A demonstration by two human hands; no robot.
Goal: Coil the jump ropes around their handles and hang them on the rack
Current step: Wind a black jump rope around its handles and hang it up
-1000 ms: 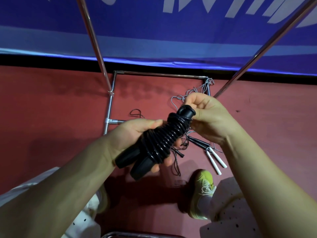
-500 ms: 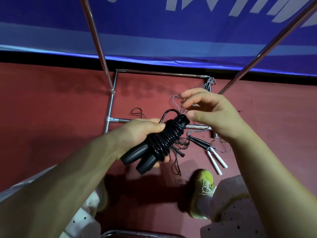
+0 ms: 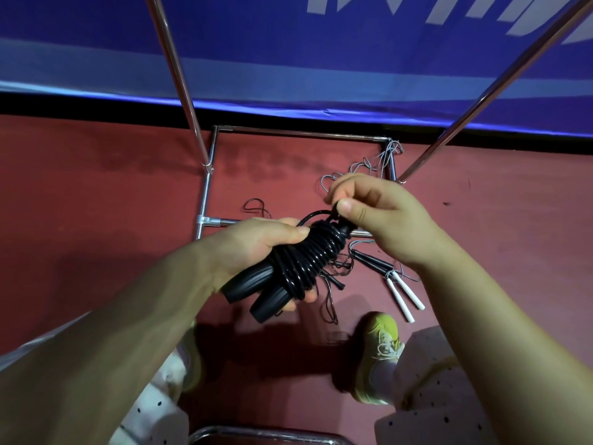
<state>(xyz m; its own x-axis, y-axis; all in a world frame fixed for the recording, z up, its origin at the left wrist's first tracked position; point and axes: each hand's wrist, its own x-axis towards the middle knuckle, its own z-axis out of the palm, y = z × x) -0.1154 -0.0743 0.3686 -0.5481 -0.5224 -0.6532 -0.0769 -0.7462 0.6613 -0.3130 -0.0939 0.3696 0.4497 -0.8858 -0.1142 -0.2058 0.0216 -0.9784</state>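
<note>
The black jump rope [image 3: 301,264] was held in mid-air above the red floor [image 3: 96,220], in the middle of the view, its two handles side by side with the cord coiled tightly around their upper half. Its long axis ran on a diagonal, the bare grip ends pointing near and left, the capped ends pointing far and right. The left hand [image 3: 256,248] gripped the bundle around the handles, thumb laid over the coils and fingers curled beneath. The right hand [image 3: 375,216] pinched a short loop of the cord at the far tip, thumb against forefinger. Beyond the hands stood the metal rack [image 3: 205,200], its base frame on the floor and two poles rising toward the camera. A grey-corded rope with white handles [image 3: 404,293] lay on the floor to the right, beside thinner dark cords. A yellow-green shoe [image 3: 382,351] stood near. The blue banner [image 3: 288,59] at the far side carried large white lettering, cropped and unreadable.
</note>
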